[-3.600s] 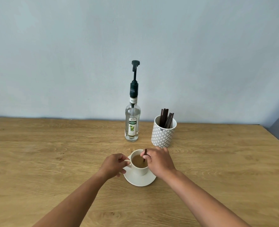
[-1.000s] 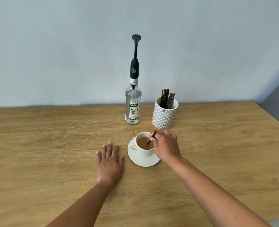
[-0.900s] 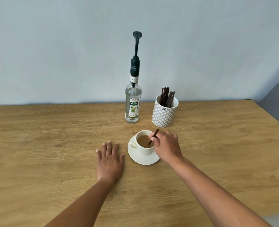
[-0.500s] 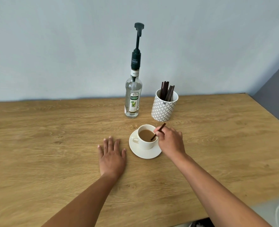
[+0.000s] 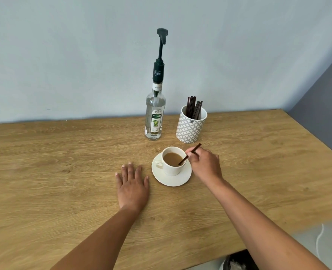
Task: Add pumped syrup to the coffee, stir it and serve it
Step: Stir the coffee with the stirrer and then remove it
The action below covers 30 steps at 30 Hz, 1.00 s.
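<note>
Cup (image 5: 172, 169): is sitting on a white saucer (image 5: 171, 181) just right of the frame's centre, with its handle pointing toward the left of the frame.
Coffee (image 5: 171, 158): is filling the cup fairly high, so it is likely to slop if the cup is jerked or tipped.
Right hand (image 5: 205, 165): its fingers (image 5: 197, 155) are pinching the upper part of a dark stirrer (image 5: 195, 149). The stirrer is leaning with its lower end in the coffee.
Left hand (image 5: 133, 187): is lying flat on the table (image 5: 64, 172) just left of the saucer. Its fingers (image 5: 130, 170) are spread and holding nothing.
Handling: cup and saucer are looking like rigid, smooth, breakable ceramic. The cup is probably sliding easily on the saucer, and the stirrer is looking thin and light.
Hold: I am judging the saucer rim, carried level, or the cup handle as the safest places.
Syrup bottle (image 5: 155, 117): is standing upright behind the cup, apart from it.
Patterned holder (image 5: 190, 129): is standing right of the bottle, holding spare stirrers (image 5: 193, 108).
</note>
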{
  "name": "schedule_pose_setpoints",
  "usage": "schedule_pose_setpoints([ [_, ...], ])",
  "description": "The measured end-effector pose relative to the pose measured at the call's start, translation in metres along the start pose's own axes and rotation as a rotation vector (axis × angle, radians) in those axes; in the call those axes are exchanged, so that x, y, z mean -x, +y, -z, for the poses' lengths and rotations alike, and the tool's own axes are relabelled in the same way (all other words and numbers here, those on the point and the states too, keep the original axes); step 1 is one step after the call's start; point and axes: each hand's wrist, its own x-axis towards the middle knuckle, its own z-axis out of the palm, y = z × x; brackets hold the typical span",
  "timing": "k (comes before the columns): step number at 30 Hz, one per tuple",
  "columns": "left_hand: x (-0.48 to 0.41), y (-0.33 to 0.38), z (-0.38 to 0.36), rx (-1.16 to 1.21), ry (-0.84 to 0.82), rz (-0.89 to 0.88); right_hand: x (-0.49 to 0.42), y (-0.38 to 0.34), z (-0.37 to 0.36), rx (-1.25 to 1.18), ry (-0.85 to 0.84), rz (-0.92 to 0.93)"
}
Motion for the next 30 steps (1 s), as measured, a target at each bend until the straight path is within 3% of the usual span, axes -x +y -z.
schedule_pose_setpoints([
  [5,0.002,-0.001,-0.001,-0.008,0.010,-0.010,0.007,-0.005,0.013,-0.132,0.124,0.050],
  [9,0.005,-0.001,-0.001,-0.007,0.013,-0.019,0.012,0.000,0.016,-0.056,0.058,0.023],
  [15,0.016,0.003,-0.003,-0.010,0.017,-0.015,0.018,0.001,0.027,-0.170,0.139,0.070],
  [18,0.024,0.008,-0.004,-0.009,0.020,-0.006,0.020,0.006,0.031,-0.141,0.033,0.023],
  [26,0.044,0.020,-0.006,0.006,-0.009,0.009,0.025,0.015,0.041,-0.310,-0.002,-0.037],
  [30,0.050,0.024,0.000,0.028,-0.032,-0.007,0.025,0.025,0.049,-0.552,0.014,-0.181],
])
